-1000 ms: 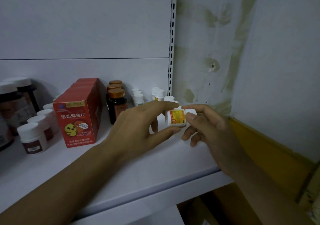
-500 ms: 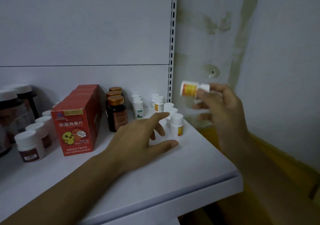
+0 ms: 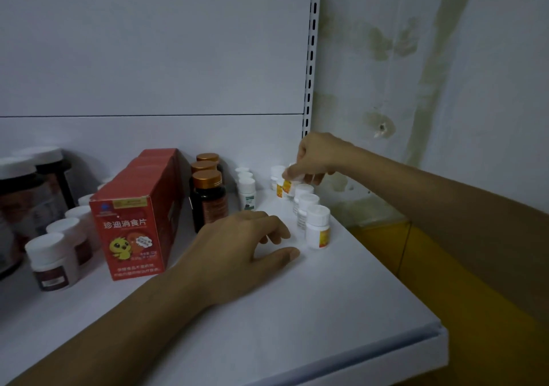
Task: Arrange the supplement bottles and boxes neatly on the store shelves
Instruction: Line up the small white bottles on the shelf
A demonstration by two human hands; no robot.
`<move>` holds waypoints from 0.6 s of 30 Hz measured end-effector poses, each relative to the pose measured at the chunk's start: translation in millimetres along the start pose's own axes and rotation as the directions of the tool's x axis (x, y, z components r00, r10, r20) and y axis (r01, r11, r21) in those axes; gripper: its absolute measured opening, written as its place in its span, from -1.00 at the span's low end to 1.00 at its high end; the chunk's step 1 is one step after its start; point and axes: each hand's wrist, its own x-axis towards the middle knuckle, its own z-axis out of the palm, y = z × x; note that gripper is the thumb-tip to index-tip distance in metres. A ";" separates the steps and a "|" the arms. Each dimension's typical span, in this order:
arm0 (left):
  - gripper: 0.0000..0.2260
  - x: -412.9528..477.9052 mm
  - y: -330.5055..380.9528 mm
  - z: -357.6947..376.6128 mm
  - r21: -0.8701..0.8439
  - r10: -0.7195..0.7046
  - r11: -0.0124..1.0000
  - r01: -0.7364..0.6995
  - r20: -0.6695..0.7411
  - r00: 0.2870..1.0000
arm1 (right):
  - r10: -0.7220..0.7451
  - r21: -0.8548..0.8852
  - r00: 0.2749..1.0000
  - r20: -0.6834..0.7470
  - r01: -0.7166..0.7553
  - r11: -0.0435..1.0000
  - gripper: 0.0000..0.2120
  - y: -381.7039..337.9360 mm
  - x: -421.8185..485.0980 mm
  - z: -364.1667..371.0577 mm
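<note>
My right hand [image 3: 316, 157] grips a small white bottle with an orange-yellow label [image 3: 288, 184] by its top, at the far end of a row of like bottles near the shelf's right side. The front bottle of that row [image 3: 318, 231] stands upright close to the shelf edge. My left hand [image 3: 246, 243] rests on the white shelf [image 3: 267, 326] with fingers loosely curled and nothing in it, just left of the front bottle. Red boxes [image 3: 133, 222] with a yellow chick picture stand in a row to the left.
Three brown bottles with gold caps [image 3: 209, 201] stand behind my left hand, with a line of small white bottles [image 3: 247, 191] beside them. White-capped jars [image 3: 52, 261] and large dark jars [image 3: 17, 201] fill the left. A slotted upright [image 3: 310, 58] and stained wall bound the right.
My right hand carried the orange-label bottle from in front of me, up to the right, then down to the back of the row. My left hand let go and settled on the shelf.
</note>
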 end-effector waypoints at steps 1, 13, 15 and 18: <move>-0.66 0.4 0.3 -0.7 0.008 -0.004 1.000 0.004 0.015 1.000 | 0.006 -0.046 0.999 0.035 -0.005 0.999 -0.63 -0.1 3.5 2.7; -0.63 5.8 2.1 -2.1 0.004 -0.018 1.000 0.018 0.101 0.995 | 0.016 -0.120 0.999 0.047 -0.010 0.993 -0.48 1.5 37.8 22.0; -0.63 5.9 1.5 -2.6 0.000 -0.015 1.000 0.015 0.098 0.995 | 0.020 -0.137 1.000 0.023 -0.017 0.990 -0.50 -0.2 42.2 27.2; -0.64 5.1 0.1 -2.6 -0.002 -0.019 1.000 0.019 0.087 0.996 | 0.025 -0.154 0.999 -0.026 -0.029 0.988 -0.56 -0.5 45.4 31.0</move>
